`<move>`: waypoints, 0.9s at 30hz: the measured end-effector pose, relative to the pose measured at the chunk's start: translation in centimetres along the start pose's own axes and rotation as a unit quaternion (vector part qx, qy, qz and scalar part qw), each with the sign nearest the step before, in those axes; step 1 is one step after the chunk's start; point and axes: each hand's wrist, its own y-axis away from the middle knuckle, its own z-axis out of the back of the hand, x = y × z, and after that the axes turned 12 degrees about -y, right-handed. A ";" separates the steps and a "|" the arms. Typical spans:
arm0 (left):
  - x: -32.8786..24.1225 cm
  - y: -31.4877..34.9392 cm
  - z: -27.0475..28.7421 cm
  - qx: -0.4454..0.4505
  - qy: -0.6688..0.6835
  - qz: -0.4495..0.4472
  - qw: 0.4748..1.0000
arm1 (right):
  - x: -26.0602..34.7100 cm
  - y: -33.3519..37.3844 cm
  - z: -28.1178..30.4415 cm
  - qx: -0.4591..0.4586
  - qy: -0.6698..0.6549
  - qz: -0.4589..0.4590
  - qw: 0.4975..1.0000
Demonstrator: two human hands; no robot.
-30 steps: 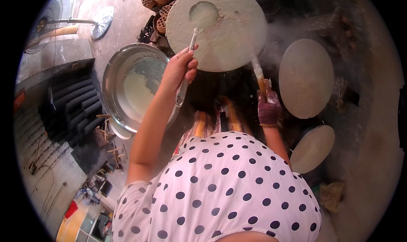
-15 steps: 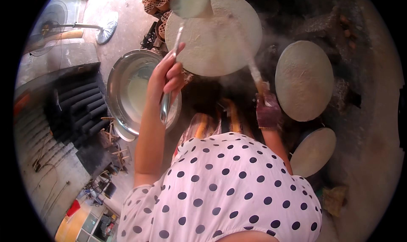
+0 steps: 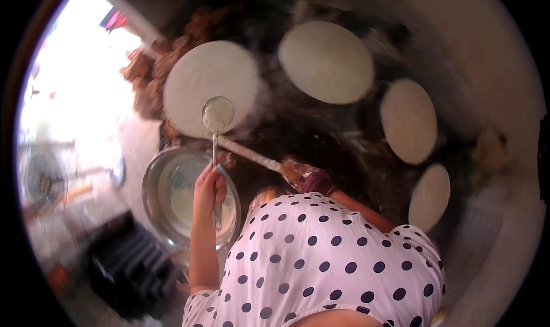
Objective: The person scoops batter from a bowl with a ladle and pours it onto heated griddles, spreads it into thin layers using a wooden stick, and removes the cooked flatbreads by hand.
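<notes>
My left hand (image 3: 209, 185) is closed around the handle of a metal ladle (image 3: 218, 114). The ladle's bowl, coated with pale batter, is over the near part of a round, pale-covered griddle (image 3: 200, 69). In a dark purple glove, my right hand (image 3: 308, 179) grips a pale-smeared wooden stick (image 3: 249, 154). The stick reaches left to the griddle's near edge, where its far end passes by the ladle handle; whether they touch I cannot tell. Below my left hand, a wide metal basin (image 3: 153, 204) holds pale batter (image 3: 182, 204).
More round pale surfaces stand in an arc to the right: one far (image 3: 326, 62), one farther right (image 3: 409, 121), one near (image 3: 429, 198). Brown cylinders (image 3: 150, 95) are piled beyond the left griddle. Stacked black objects (image 3: 134, 264) and a fan (image 3: 43, 172) are at left.
The view has turned, shifting the griddles leftward. The ladle has come down from its raised position, and my right hand has swung left with the stick, which now lies lower across the griddle's near edge.
</notes>
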 end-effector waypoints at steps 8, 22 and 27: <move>5.4 -1.7 -12.0 0.300 0.161 0.215 0.915 | 3.7 17.4 7.5 -0.223 -0.039 -0.511 0.829; 10.3 -1.0 -30.7 0.422 -0.323 0.095 0.842 | -5.7 37.1 16.3 -0.516 0.198 -0.573 0.605; 14.2 0.7 -36.7 0.411 -0.231 0.147 0.869 | -7.9 35.1 24.3 -0.455 0.261 -0.560 0.642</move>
